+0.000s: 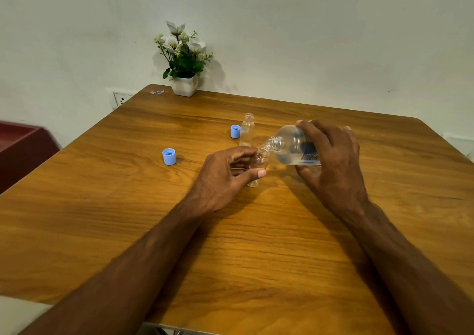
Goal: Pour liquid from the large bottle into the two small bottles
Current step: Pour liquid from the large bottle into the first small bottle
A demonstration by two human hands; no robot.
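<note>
My right hand (331, 160) grips the large clear bottle (292, 146), tipped on its side with the open neck pointing left. The neck sits right over the mouth of a small clear bottle (259, 166), which my left hand (225, 175) holds upright on the wooden table (154, 232) between thumb and fingers. A second small clear bottle (247, 129) stands open and untouched just behind, apart from both hands. Whether liquid is flowing is too faint to tell.
Two blue caps lie on the table: one (235, 131) beside the far small bottle, another (169, 156) to the left of my left hand. A white pot of flowers (184, 83) stands at the far edge by the wall. A dark red piece of furniture (20, 150) sits beyond the left edge.
</note>
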